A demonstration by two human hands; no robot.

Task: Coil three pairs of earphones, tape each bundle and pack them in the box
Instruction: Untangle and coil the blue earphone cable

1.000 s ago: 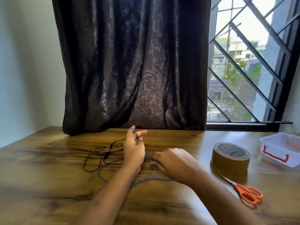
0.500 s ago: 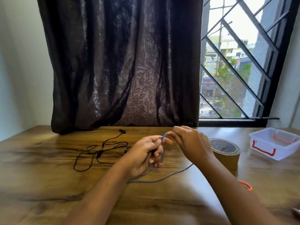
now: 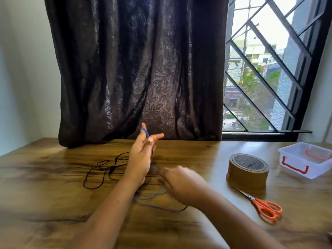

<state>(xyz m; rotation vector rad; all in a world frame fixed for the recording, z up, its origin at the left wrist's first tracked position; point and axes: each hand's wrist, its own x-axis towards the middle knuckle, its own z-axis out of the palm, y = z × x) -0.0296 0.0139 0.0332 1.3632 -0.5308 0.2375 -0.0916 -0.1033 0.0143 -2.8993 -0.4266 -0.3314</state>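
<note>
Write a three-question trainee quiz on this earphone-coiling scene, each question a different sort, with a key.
1. True or false: the scissors lie inside the plastic box.
2. The blue earphone cable loops over a finger of which hand? A) left hand B) right hand
3. Fill in: the black earphones lie loose on the ____.

Key: 1 false, they lie on the table near the tape roll; 2 A; 3 table.

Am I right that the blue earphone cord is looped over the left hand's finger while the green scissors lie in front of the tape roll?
Not quite: the scissors have orange handles, not green. The head view shows them in front of the tape roll, and the blue earphone cord is looped over a finger of the left hand.
</note>
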